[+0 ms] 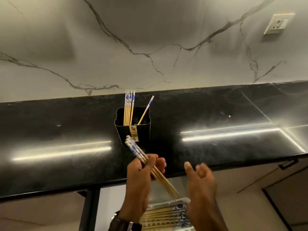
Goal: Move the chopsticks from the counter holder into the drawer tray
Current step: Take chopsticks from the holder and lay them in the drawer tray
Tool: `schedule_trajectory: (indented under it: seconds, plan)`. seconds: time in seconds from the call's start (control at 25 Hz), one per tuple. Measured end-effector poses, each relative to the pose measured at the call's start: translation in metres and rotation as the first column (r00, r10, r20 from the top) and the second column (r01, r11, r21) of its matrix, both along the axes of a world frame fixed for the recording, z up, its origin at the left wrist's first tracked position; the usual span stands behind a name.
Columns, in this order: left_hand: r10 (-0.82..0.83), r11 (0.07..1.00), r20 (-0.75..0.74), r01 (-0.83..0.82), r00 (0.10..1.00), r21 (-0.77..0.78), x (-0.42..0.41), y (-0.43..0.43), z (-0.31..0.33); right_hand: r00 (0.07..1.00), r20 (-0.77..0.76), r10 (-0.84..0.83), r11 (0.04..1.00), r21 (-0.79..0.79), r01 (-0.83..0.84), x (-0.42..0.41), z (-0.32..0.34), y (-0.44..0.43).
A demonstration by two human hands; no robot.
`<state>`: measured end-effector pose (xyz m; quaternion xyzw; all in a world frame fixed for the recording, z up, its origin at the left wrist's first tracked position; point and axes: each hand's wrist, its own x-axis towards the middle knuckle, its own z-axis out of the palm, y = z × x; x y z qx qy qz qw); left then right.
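Head view, and you're looking down over the black counter (pixel 50 130) with the marble wall (pixel 133 39) behind it. Sweeping from the left: bare counter with a streak of reflected light, then the black holder (pixel 133 127) standing upright mid-counter. A cluster of chopsticks (pixel 128 107) stands in its left side, blue-patterned ends up, and a single chopstick (pixel 146 110) leans away to the right.

Just in front of the holder, your left hand (pixel 141 177) is closed around a held bundle (pixel 143 157) of chopsticks, fingers wrapped about its middle. Patterned ends angle up and left toward the holder's front face, plain tips slant down and right. There's a watch (pixel 120 222) on that wrist.

Below, between your forearms, the drawer tray (pixel 175 201) is showing, with a row of chopsticks (pixel 163 215) already lying flat in it, blue ends to the right.

On to your right hand (pixel 200 179): it's spread open, fingers loose, holding nothing, hovering near the counter's front edge and slightly blurred.

Far right, a wall socket (pixel 278 23) sits high on the marble, and a cabinet handle (pixel 289 164) peeks out below the counter edge.
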<state>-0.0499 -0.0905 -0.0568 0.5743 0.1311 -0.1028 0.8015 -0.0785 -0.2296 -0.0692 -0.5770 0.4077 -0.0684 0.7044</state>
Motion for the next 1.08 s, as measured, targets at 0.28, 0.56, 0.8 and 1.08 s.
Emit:
schedule_trajectory:
  seconds: [0.28,0.56,0.8,1.08]
  plan:
    - [-0.55,0.83,-0.135,0.557,0.824,0.021,-0.026,0.01,-0.004,0.687,0.149,0.711,0.684,-0.373,-0.627,0.0,0.021,0.003]
    - [-0.699,0.713,-0.2,0.691,0.687,-0.117,-0.031,0.019,-0.007,0.554,0.208,0.806,0.588,-0.384,-0.712,0.01,0.018,-0.022]
    - [-0.748,0.657,-0.237,0.742,0.62,-0.134,-0.034,0.015,-0.015,0.537,0.21,0.817,0.575,-0.242,-0.781,0.007,0.009,-0.034]
    - [-0.755,0.573,-0.396,0.819,0.523,-0.01,-0.033,0.038,-0.044,0.996,0.068,0.059,0.922,0.38,-0.08,-0.02,-0.055,-0.048]
